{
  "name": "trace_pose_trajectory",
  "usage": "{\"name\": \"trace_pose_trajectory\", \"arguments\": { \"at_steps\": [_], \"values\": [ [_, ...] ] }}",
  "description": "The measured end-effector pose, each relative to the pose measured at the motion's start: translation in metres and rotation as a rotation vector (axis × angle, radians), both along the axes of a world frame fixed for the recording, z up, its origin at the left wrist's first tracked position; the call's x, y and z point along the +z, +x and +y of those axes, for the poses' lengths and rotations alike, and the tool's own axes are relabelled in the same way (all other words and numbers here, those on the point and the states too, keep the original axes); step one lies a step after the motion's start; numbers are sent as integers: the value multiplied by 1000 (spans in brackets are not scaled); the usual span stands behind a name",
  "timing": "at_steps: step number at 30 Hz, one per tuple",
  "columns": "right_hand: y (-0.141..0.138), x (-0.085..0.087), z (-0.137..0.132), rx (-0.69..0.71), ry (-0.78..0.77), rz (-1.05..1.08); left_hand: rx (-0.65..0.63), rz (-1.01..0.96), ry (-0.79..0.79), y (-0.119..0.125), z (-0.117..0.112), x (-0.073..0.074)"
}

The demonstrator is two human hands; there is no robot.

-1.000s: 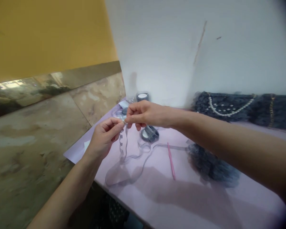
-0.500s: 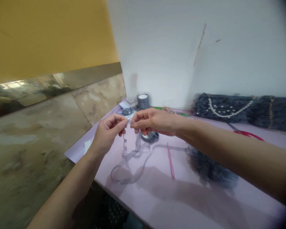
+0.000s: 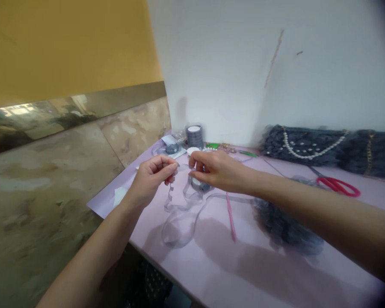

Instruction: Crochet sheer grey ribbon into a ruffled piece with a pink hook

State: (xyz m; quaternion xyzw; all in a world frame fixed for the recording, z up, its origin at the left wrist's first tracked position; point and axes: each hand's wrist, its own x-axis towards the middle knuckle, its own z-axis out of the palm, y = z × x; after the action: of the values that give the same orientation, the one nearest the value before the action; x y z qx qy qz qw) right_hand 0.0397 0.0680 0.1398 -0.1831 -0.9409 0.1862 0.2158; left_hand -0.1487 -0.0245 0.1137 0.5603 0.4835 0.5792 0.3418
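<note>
My left hand (image 3: 155, 175) is closed in a pinch on a thin grey sheer ribbon (image 3: 170, 194), which hangs curled below the fingertips. Just to its right, my right hand (image 3: 210, 169) has thumb and forefinger apart, with no clear grip on anything. The ribbon trails in loops over the lilac tabletop (image 3: 224, 269) and runs right to a bundle of dark grey ruffled ribbon work (image 3: 285, 226) under my right forearm. A pink crochet hook (image 3: 231, 217) lies between the loops and that bundle. Partly hidden beneath my right hand is a ribbon spool (image 3: 200, 185).
Stacked ribbon spools (image 3: 194, 137) and a flat spool (image 3: 172, 149) stand at the back corner. Red-handled scissors (image 3: 338, 187) lie at right, before a dark ruffled bag with a pearl strand (image 3: 308, 143) and another with a gold chain (image 3: 368, 152). A white wall (image 3: 224, 72) rises behind.
My right hand has opened and drawn slightly right, away from my left hand. The ribbon loops have shifted on the table. My left hand keeps its pinch.
</note>
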Motion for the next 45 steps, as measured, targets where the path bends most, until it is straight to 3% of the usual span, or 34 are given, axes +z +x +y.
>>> {"name": "trace_pose_trajectory", "arguments": {
  "at_steps": [7,14,18,24,31,36,45],
  "values": [
    [6,7,-1,67,-224,-6,-41,-79,-101,7,0,5],
    [1,4,0,199,-872,158,-109,-72,-138,8,1,5],
    [1,-3,3,250,-1091,169,-117,-126,-174,11,2,4],
    [8,4,8,205,-1106,291,-146,-219,-223,9,2,3],
    [10,14,2,181,-1038,321,-256,-127,-224,0,-3,5],
    [7,18,-3,149,-1015,378,-358,-12,-316,3,-10,8],
    [14,27,-4,110,-994,421,-316,26,-375,-20,-15,6]
  ]
}}
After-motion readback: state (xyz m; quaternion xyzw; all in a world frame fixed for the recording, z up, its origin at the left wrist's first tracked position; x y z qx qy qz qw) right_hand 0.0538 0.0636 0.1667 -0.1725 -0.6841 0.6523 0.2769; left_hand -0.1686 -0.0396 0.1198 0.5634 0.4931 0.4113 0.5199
